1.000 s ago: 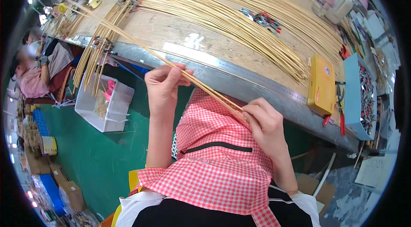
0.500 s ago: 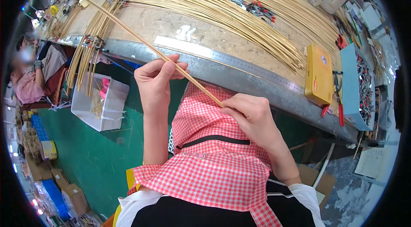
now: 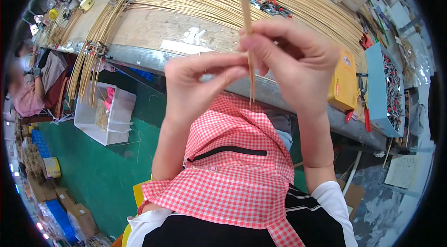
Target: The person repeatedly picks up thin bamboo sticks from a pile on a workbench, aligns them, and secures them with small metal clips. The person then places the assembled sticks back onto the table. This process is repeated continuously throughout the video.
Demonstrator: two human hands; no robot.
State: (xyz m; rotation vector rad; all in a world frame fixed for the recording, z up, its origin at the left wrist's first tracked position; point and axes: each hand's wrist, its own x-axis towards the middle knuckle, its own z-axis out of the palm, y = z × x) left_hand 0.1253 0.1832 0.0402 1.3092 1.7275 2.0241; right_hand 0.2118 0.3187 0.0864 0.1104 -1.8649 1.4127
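Observation:
A thin bundle of pale bamboo strips [image 3: 245, 2] stands nearly upright before my chest, its lower ends splitting slightly apart below my fingers. My right hand [image 3: 300, 67] pinches it between thumb and fingers. Lower down, my left hand [image 3: 193, 86] has its thumb and forefinger tips closed at the strips' left side. How many strips there are cannot be made out. Behind the hands, long bamboo strips [image 3: 186, 0] lie in loose rows across the workbench [image 3: 144, 30].
A metal ruler [image 3: 184, 47] lies along the bench's front edge. On the right are a yellow tin [image 3: 342, 84], red-handled pliers [image 3: 366, 114] and a light-blue box [image 3: 376, 88] of clips. A white bin [image 3: 116, 123] stands on the green floor; another person [image 3: 30, 88] sits far left.
The bamboo strips have swung from a slant reaching far left to nearly upright. My right hand has risen and gripped higher; my left hand has moved right, to near the lower ends.

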